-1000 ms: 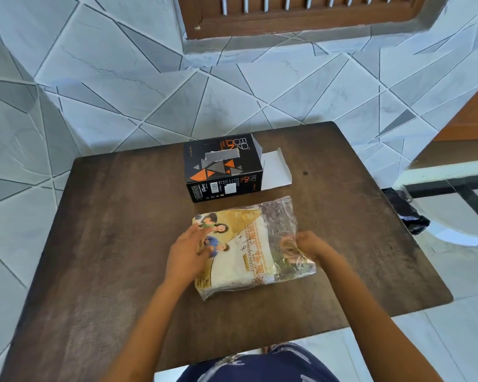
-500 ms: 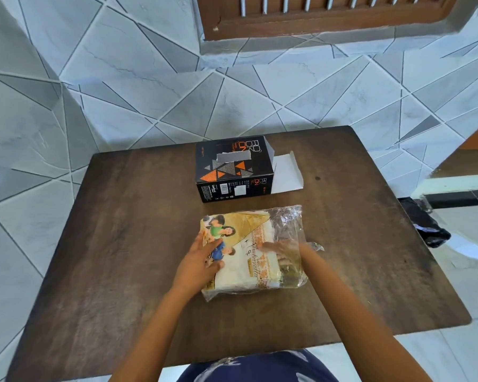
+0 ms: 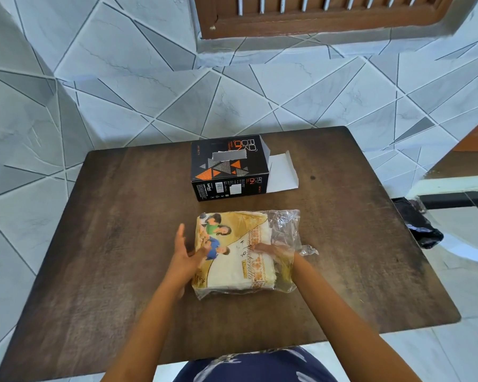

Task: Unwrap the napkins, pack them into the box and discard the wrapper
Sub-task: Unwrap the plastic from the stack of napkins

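Dark wooden surface [image 3: 122, 244] carried the napkin pack [image 3: 238, 255], steadied by the flat, unclenched left hand [image 3: 186, 257] while the right hand [image 3: 273, 250], reaching inside the loose wrapper [image 3: 286, 230], apparently sought the napkins; grip unclear, box [image 3: 228, 166] lying open-ended beyond.

Single head-worn wide-angle view, looking forward and steeply down, close over dark wooden table [image 3: 122, 244], tiled wall beyond

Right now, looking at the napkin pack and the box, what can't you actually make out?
- Head view: right hand fingertips, veiled by the crinkled clear wrapper.
- Inside of the black box: its open end faces away, to the right.
- Small print on the box's label: too small to read.
- Napkin count: stack covered by printed wrap.
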Motion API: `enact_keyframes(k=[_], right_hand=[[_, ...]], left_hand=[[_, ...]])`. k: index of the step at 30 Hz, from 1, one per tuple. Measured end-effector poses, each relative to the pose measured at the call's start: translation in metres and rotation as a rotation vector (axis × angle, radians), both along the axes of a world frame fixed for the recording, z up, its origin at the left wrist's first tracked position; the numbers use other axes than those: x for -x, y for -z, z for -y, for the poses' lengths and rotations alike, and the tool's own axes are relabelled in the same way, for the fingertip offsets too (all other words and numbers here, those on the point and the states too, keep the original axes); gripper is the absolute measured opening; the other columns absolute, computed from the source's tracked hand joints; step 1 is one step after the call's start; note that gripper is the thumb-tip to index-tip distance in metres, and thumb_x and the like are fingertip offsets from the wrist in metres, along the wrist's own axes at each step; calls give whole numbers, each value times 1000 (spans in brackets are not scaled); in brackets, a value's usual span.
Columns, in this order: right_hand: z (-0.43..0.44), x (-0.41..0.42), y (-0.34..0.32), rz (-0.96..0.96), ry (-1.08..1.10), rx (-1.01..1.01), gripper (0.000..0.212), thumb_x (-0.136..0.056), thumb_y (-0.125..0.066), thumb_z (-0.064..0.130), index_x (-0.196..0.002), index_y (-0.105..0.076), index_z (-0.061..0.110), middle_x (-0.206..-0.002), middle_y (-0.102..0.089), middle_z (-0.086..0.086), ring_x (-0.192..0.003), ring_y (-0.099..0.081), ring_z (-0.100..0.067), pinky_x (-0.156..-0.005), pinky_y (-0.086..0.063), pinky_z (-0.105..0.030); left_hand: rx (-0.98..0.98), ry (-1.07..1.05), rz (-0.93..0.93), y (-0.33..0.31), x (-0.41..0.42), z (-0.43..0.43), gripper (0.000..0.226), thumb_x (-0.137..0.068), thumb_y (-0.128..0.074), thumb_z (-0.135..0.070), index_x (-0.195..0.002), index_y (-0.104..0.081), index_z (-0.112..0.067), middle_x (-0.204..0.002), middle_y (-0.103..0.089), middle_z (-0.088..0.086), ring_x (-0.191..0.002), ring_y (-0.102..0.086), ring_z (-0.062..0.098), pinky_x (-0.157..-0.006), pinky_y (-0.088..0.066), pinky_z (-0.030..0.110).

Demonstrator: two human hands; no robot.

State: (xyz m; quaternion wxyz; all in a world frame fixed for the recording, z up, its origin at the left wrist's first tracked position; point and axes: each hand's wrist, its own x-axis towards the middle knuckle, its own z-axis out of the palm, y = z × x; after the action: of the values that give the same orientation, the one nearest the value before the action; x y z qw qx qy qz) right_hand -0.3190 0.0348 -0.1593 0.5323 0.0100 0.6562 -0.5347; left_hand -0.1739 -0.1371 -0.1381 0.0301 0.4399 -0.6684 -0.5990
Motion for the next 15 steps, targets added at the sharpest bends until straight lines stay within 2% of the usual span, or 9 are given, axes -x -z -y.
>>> enact_keyframes(k=[2, 3, 5, 6, 8, 10, 12, 13, 15], right_hand=[[4, -4, 0, -26, -44, -6, 53, -83, -65, 21, -131, -44, 8, -128, -53, -10, -120, -52, -28, -77, -47, -28], [1, 1, 5, -23, -33, 12, 50, -85, -61, 18, -131, -43, 6, -133, -50, -15, -116, -56, -27, -83, -47, -32], [4, 1, -1, 23, -87, 24, 43, -92, -50, 11, -132, -41, 0, -137, -46, -23, -86, -69, -14, -81, -53, -30], [5, -2, -4, 24, -71, 22, 41, -93, -47, 9, -131, -41, -2, -137, -46, -25, -74, -70, -11, -73, -57, -26], [3, -1, -1, 8, -41, 27, 41, -91, -52, 9, -128, -44, -4, -132, -51, -26, -78, -67, -17, -65, -58, -24], [-2, 1, -4, -36, -19, -12, 41, -87, -59, 14, -122, -48, -2, -116, -60, -22, -85, -61, -22, -83, -55, -34], [-8, 7, -6, -106, -22, -23, 49, -77, -70, 25, -118, -52, 4, -105, -65, -13, -90, -63, -26, -95, -49, -46], [-11, 12, -3, -119, 2, -17, 54, -73, -74, 28, -117, -54, 7, -107, -66, -13, -94, -65, -29, -92, -50, -48], [-16, 17, -11, -64, 70, 32, 36, -78, -70, 16, -111, -58, 11, -106, -67, -13, -92, -66, -29, -79, -55, -45]], left_hand=[[-79, -127, 45, 3, -1, 5, 54, -91, -53, -24, -140, -30, -19, -143, -41, 9, -120, -50, 25, -91, -47, 40], [-77, -140, 77, 4, -1, 6, 40, -93, -51, -22, -131, -44, -13, -129, -54, 9, -106, -57, 22, -81, -51, 35], [-96, -153, 101, 5, 0, 7, 19, -92, -53, -18, -105, -60, -7, -96, -65, 7, -77, -59, 14, -61, -48, 27], [-111, -179, 87, 6, 0, 7, 10, -90, -56, -15, -92, -62, -7, -87, -65, 7, -69, -57, 13, -55, -45, 25], [-129, -247, 42, 8, 0, 9, 11, -86, -61, -9, -75, -61, -10, -75, -64, 7, -59, -55, 12, -45, -45, 22], [-131, -325, 3, 9, -2, 13, 13, -84, -63, -6, -71, -60, -10, -69, -62, 6, -55, -55, 11, -35, -42, 13], [-111, -409, -29, 11, -7, 22, 14, -82, -65, -3, -70, -59, -8, -68, -61, 7, -49, -58, 8, -33, -41, 11], [-85, -459, -35, 12, -11, 28, 13, -80, -66, -2, -70, -60, -6, -69, -61, 9, -45, -58, 6, -35, -43, 13], [33, -557, 8, 12, -19, 41, 7, -77, -70, -5, -78, -65, -1, -75, -64, 12, -55, -62, 13, -50, -47, 22]])
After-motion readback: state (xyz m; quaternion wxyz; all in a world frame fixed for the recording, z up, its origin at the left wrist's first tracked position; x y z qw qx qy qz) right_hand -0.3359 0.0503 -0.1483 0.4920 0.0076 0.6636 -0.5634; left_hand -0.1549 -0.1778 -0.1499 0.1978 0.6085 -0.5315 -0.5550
